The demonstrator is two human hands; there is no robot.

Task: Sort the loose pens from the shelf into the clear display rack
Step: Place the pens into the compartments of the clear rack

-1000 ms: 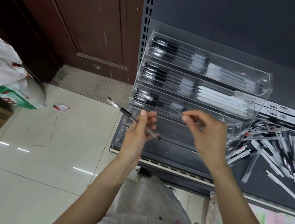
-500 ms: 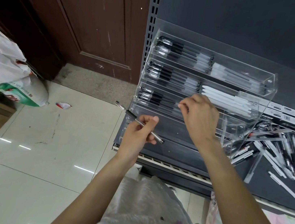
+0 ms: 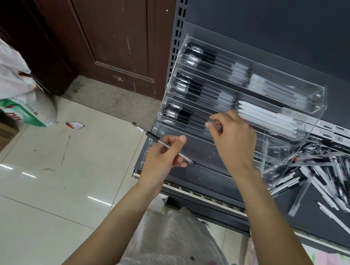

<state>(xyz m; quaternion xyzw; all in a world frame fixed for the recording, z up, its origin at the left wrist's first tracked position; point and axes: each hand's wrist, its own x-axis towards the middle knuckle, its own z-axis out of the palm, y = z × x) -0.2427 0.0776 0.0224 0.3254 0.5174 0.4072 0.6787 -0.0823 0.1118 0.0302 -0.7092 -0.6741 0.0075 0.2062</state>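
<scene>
The left hand pinches a clear-barrelled pen with a black grip and cap between thumb and curled fingers, holding it slanted in the air just in front of the tiered clear acrylic display rack, cap end out past the rack's left edge. The right hand is at the rack's third tier from the top, its fingers curled round the end of a second clear pen at that tier's opening. Black-capped pens lie in rows in the left halves of the upper three tiers, white pens to their right. The heap of loose pens lies on the dark grey metal shelf, right of the rack.
</scene>
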